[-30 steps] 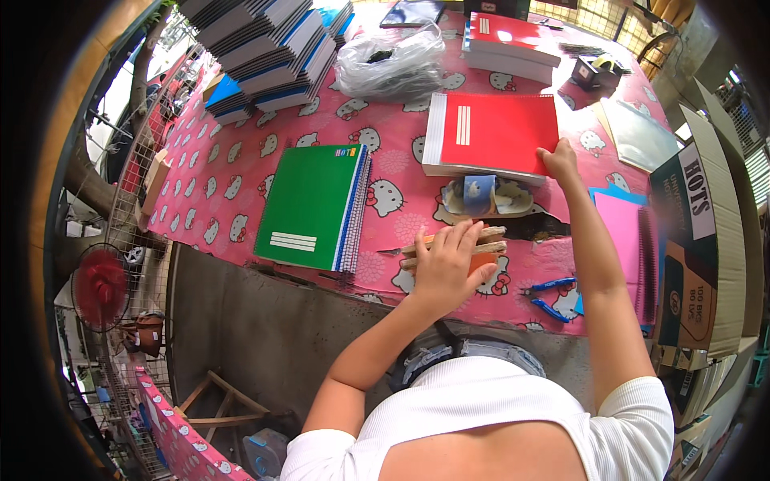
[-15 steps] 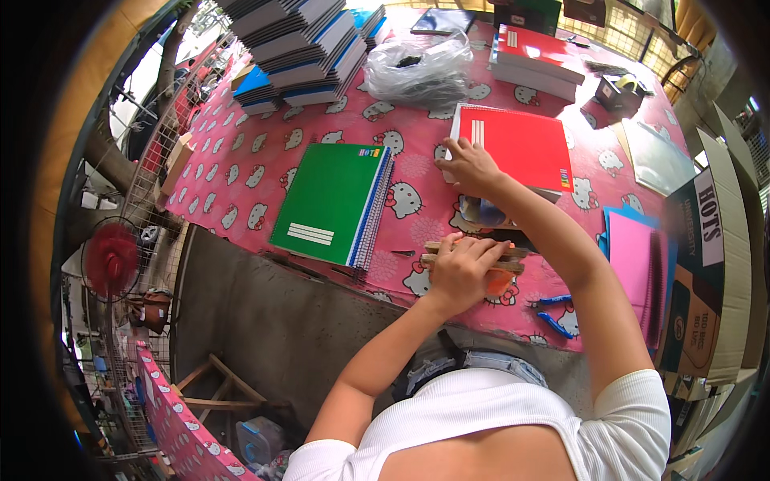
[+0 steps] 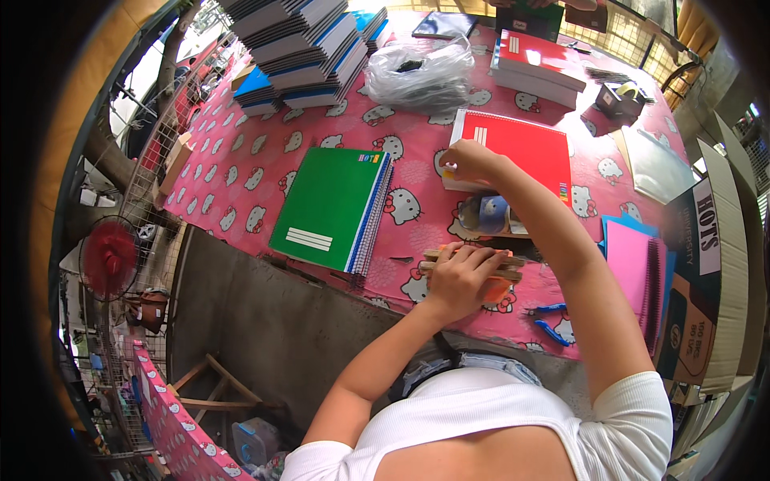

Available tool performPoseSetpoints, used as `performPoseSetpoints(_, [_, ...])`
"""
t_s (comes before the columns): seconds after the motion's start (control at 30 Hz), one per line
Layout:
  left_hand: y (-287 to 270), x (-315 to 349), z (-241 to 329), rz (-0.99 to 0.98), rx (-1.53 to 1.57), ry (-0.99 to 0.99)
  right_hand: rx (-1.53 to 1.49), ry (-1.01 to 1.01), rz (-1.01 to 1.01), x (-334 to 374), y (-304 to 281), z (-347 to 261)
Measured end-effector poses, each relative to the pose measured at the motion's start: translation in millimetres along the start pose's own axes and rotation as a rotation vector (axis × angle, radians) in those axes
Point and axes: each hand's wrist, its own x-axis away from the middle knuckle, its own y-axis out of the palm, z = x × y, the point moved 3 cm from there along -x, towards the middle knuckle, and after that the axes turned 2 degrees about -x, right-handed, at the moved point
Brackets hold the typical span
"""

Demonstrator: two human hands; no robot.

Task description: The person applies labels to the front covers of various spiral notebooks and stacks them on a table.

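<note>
Right hand (image 3: 475, 163), centre of frame: at the near left corner of the rectangular red-covered, spiral-edged notebook pile (image 3: 529, 152). Fingers curled well in, knuckles up; cannot tell whether they pinch anything. Pile extends up and to the right from the hand, well within its reach; forearm crosses the pile's lower edge.

Left hand (image 3: 459, 282), below centre: palm down, fingers slightly apart and bent over narrow pale-brown wooden slats (image 3: 511, 263). Contact plain; thumb side obscured, firmness of hold cannot be told. Flat orange piece (image 3: 499, 291) shows just right of the fingers.

Blue patterned roll (image 3: 492, 212) lies between the hands, just below the red pile. Green-covered spiral notebook stack (image 3: 329, 207) left of both hands, apart. Blue-handled cutters (image 3: 553, 334) at lower right, near the left hand. All on pink cat-print tablecloth (image 3: 421, 168).
</note>
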Motion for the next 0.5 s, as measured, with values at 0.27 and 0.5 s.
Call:
performPoseSetpoints(0.27, [3, -1, -1, -0.038, 0.018, -0.039, -0.126, 0.101, 0.118, 6, -1, 17])
performPoseSetpoints(0.5, [-14, -17, -52, 0.312, 1.667, -1.084, -0.176, -0.04, 0.304, 95, -78, -63])
